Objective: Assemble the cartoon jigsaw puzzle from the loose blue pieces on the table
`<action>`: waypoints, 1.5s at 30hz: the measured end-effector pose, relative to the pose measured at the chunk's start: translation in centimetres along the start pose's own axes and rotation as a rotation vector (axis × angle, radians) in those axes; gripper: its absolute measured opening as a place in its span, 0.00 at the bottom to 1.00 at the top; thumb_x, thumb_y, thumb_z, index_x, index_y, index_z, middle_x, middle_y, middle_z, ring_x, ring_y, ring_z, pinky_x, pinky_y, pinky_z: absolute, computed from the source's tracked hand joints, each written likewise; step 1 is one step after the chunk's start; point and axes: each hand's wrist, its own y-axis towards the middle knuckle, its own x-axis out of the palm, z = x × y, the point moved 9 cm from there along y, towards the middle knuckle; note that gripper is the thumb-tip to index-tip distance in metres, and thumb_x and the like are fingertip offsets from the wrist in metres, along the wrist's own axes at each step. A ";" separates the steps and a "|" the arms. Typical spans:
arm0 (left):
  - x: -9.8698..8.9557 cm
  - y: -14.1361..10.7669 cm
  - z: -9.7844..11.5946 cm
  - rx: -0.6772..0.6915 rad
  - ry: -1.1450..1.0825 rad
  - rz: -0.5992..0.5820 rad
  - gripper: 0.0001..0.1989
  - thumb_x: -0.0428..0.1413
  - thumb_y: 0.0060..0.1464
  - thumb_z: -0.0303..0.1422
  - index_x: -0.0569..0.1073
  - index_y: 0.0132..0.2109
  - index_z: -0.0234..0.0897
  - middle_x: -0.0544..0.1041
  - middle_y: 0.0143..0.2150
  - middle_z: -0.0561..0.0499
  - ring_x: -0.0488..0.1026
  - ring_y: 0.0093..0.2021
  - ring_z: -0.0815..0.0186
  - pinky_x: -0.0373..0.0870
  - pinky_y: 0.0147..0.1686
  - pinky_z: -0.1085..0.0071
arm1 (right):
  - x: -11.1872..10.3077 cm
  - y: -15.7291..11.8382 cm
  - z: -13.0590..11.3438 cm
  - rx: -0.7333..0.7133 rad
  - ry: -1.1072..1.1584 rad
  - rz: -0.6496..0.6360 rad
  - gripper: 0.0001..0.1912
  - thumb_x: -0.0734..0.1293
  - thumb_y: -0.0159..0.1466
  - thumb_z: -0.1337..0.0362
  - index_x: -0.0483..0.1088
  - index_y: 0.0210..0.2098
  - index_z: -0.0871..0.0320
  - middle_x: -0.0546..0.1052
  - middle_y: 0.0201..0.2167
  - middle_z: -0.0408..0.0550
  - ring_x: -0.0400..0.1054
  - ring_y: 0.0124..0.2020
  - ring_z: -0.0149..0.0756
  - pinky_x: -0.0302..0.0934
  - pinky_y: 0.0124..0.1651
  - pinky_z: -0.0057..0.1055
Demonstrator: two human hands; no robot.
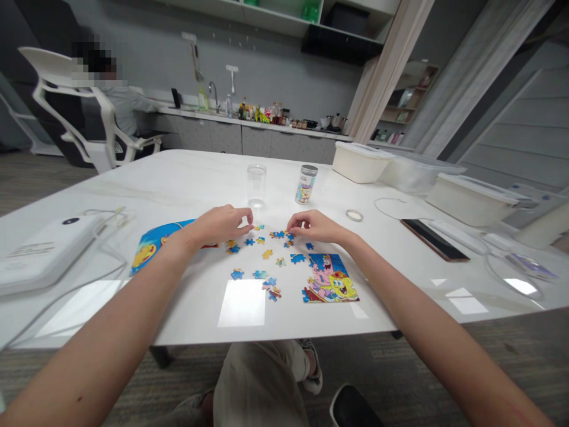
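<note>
My left hand [226,225] is curled above the table, thumb and index finger drawn together at a small yellow-green puzzle piece [258,228]. Opposite it, my right hand [315,226] has bent fingers, the tips pinched at a blue puzzle piece [287,234] in a small cluster. Loose puzzle pieces [267,254] are scattered between my forearms. A partly joined cartoon puzzle [334,279], with a pink and a yellow figure, lies near my right forearm. Under my left forearm is a blue and yellow picture sheet [153,246], partly covered.
Behind the pieces stand a clear jar [256,187] and a lidded cartoon canister [306,184]. A ring-shaped lid [354,215], a dark phone [434,239] and storage boxes [361,161] are to the right. On the left sits a white device [48,249] with cables. A person sits beyond the table.
</note>
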 end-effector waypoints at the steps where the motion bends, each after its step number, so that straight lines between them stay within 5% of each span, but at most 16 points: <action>1: 0.0 0.0 0.0 0.001 0.003 -0.005 0.19 0.45 0.58 0.46 0.72 0.48 0.43 0.77 0.33 0.49 0.73 0.35 0.60 0.59 0.31 0.71 | 0.0 0.0 0.1 -0.007 -0.037 -0.001 0.08 0.64 0.59 0.68 0.75 0.34 0.61 0.78 0.29 0.46 0.69 0.31 0.30 0.59 0.35 0.28; 15: 0.3 0.0 0.2 0.034 -0.054 -0.001 0.16 0.48 0.57 0.43 0.73 0.45 0.42 0.76 0.29 0.50 0.70 0.29 0.62 0.57 0.30 0.71 | -0.1 -0.1 0.9 -0.100 -0.271 -0.010 0.09 0.62 0.57 0.72 0.75 0.33 0.60 0.76 0.29 0.47 0.66 0.29 0.31 0.60 0.37 0.29; 35: -0.1 -0.8 -1.5 -0.015 -0.021 0.061 0.16 0.47 0.59 0.41 0.71 0.49 0.40 0.78 0.34 0.49 0.73 0.39 0.61 0.64 0.37 0.70 | -1.3 -0.1 1.5 -0.066 -0.285 0.118 0.07 0.61 0.60 0.69 0.70 0.36 0.59 0.77 0.30 0.48 0.69 0.30 0.34 0.59 0.36 0.30; 39: -0.2 -1.0 -0.6 -0.026 0.071 0.103 0.16 0.46 0.61 0.38 0.69 0.52 0.40 0.78 0.36 0.46 0.75 0.40 0.59 0.66 0.39 0.67 | -1.4 0.1 2.2 -0.060 -0.293 0.147 0.08 0.60 0.61 0.64 0.70 0.34 0.58 0.78 0.30 0.49 0.70 0.29 0.36 0.60 0.34 0.31; 45: -0.4 -1.3 4.7 0.077 0.112 0.161 0.17 0.40 0.65 0.38 0.67 0.52 0.38 0.78 0.36 0.42 0.77 0.39 0.56 0.68 0.38 0.63 | -1.3 -0.3 2.2 -0.098 -0.332 0.183 0.10 0.58 0.61 0.61 0.69 0.32 0.56 0.78 0.31 0.51 0.71 0.31 0.38 0.63 0.34 0.34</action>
